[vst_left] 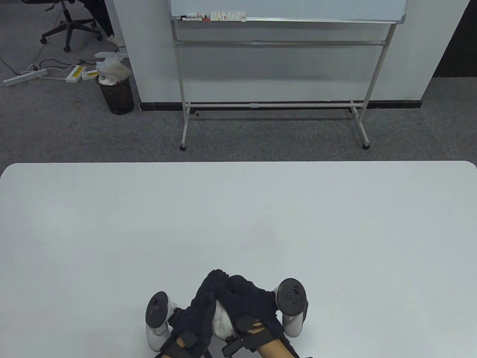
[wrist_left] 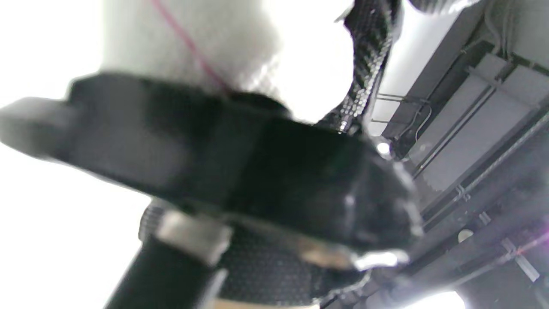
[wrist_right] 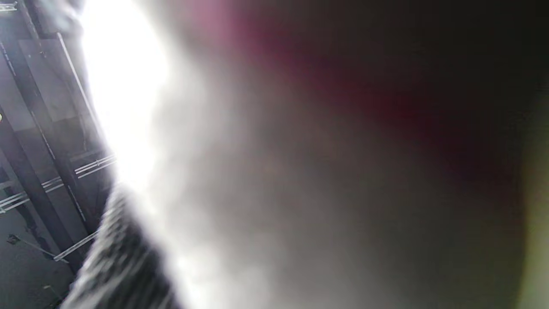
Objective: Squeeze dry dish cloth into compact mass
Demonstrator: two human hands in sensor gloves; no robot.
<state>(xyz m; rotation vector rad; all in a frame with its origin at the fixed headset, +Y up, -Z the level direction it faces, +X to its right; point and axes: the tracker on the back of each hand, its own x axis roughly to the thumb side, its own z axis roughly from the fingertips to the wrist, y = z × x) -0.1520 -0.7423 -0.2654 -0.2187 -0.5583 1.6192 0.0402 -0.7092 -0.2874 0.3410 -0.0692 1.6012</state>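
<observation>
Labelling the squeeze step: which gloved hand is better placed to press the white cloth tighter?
Right, probably. In the table view the right hand lies over the top of the bunched white dish cloth, its fingers crossing the left hand, which cups the cloth's side. Both already grip it above the white table.

The dish cloth [vst_left: 223,323] is white and crumpled into a small, wrinkled wad. It sits at the near edge of the surface [vst_left: 238,223], close to the middle, pressed between the left hand [vst_left: 199,311] and the right hand [vst_left: 248,302], which cover most of it so only a bulging patch shows between them. In the left wrist view the cloth looks like soft white fabric with a thin red thread line across it
</observation>
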